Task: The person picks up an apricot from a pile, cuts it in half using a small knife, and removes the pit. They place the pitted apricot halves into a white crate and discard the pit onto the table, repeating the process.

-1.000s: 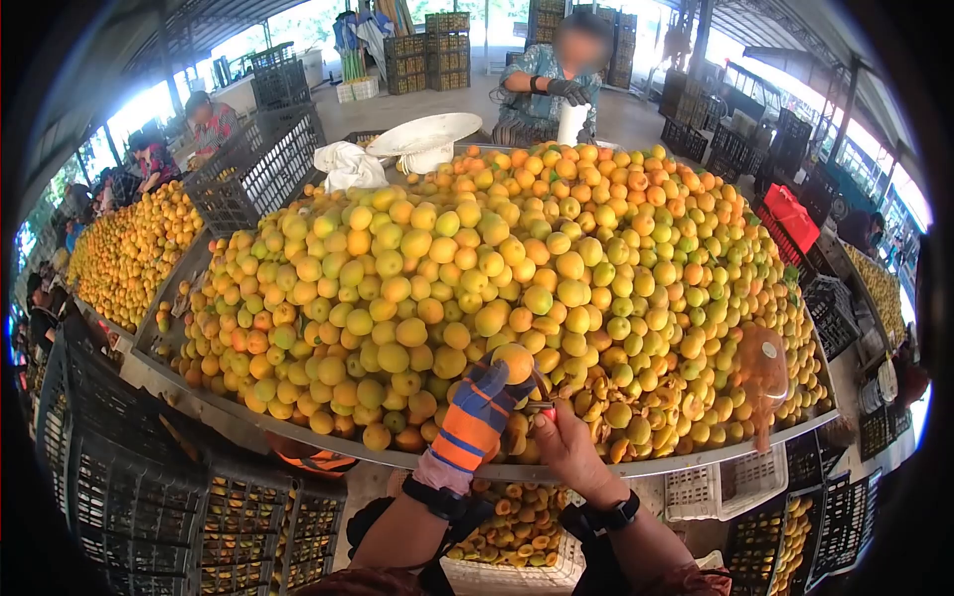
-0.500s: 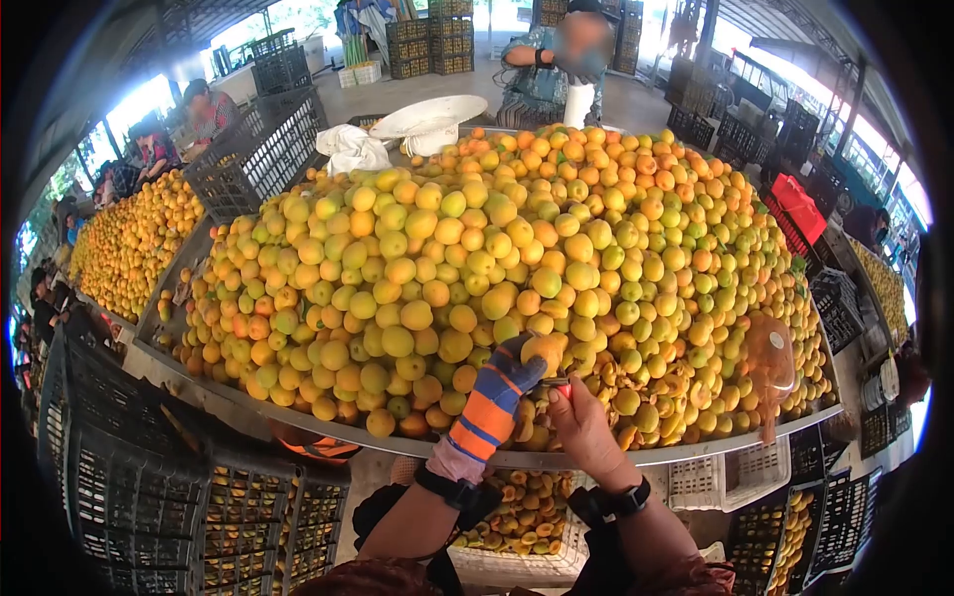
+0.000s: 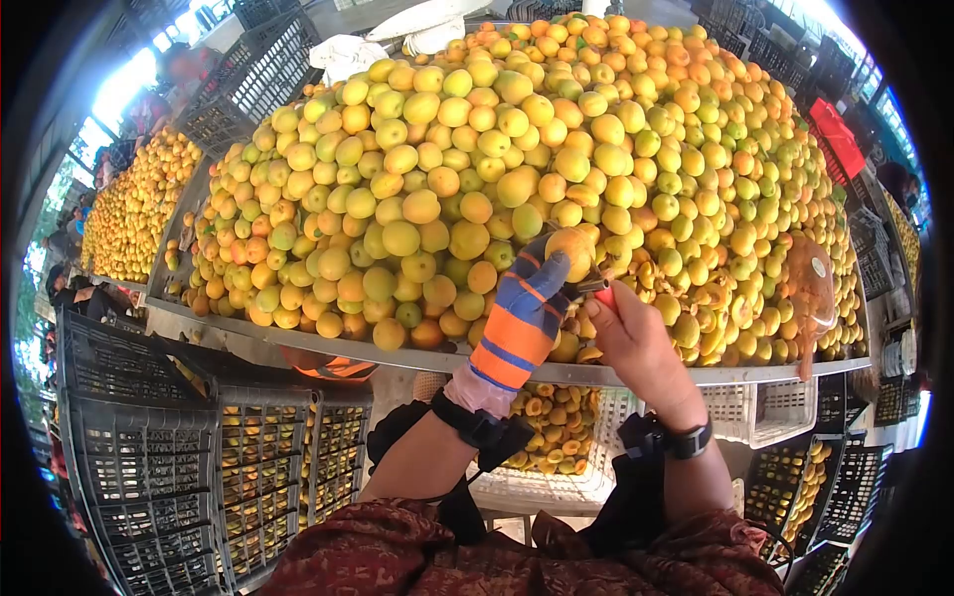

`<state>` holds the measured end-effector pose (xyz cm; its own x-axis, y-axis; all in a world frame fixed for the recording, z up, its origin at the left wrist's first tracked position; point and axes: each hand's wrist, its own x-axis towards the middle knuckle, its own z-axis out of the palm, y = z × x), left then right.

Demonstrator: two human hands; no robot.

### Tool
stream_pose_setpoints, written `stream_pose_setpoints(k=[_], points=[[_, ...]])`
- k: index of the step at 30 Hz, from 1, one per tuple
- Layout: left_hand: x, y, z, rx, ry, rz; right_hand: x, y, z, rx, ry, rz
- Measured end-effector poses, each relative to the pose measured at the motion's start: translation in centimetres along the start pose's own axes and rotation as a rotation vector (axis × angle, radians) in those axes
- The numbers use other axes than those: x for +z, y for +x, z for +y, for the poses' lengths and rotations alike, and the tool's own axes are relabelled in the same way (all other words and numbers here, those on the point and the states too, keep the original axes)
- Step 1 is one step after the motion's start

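Note:
My left hand [image 3: 524,313], in a blue and orange striped glove, is closed around a yellow-orange apricot [image 3: 572,250]. My right hand [image 3: 644,348] is bare and grips a small knife with a red handle [image 3: 607,297]. Its short metal blade lies right at the lower side of the apricot. Both hands are over the near edge of a big heap of apricots [image 3: 417,209] on a metal-rimmed table [image 3: 447,365]. Cut and torn apricot pieces lie just right of my hands. Below, between my forearms, a white crate [image 3: 596,467] holds halved apricots.
Black crates [image 3: 139,447] stand at the lower left, some with fruit in them. A reddish net bag [image 3: 810,293] lies on the heap's right side. White baskets [image 3: 785,412] stand under the right edge. A white scale pan [image 3: 422,18] and white cloth [image 3: 346,57] are at the back.
The view has tipped downward, so the person across the table has left the frame. My hands still hold the apricot and the knife close together.

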<state>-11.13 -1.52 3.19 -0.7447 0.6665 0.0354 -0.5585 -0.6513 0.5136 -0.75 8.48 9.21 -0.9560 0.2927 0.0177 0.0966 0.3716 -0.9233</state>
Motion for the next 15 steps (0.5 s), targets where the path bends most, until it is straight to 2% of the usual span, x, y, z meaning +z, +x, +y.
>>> stream_pose_setpoints(k=[2,5,8,9,11,13,15], points=[[0.3,-0.1,0.3,0.106,0.194,-0.007,-1.1,-0.3,-0.3,0.018,-0.032,-0.017],[-0.3,0.2,0.8,0.084,0.184,0.01,-1.2,-0.7,-0.4,0.061,-0.101,-0.042],[-1.0,0.4,-0.9,-0.029,-0.02,0.023,2.9,-0.4,2.3,-0.061,-0.082,0.162],[-1.2,0.2,-1.2,-0.083,-0.112,0.054,3.7,-0.1,3.3,-0.058,-0.08,0.166],[-1.3,0.1,-1.0,-0.104,-0.068,0.055,4.7,0.7,4.3,-0.183,-0.211,0.304],[-2.6,0.5,-1.0,-0.054,-0.014,-0.002,4.9,0.9,4.3,-0.17,-0.141,0.306],[-2.1,0.7,-0.7,-0.003,0.051,-0.001,4.1,0.9,3.8,-0.063,0.162,0.166]])
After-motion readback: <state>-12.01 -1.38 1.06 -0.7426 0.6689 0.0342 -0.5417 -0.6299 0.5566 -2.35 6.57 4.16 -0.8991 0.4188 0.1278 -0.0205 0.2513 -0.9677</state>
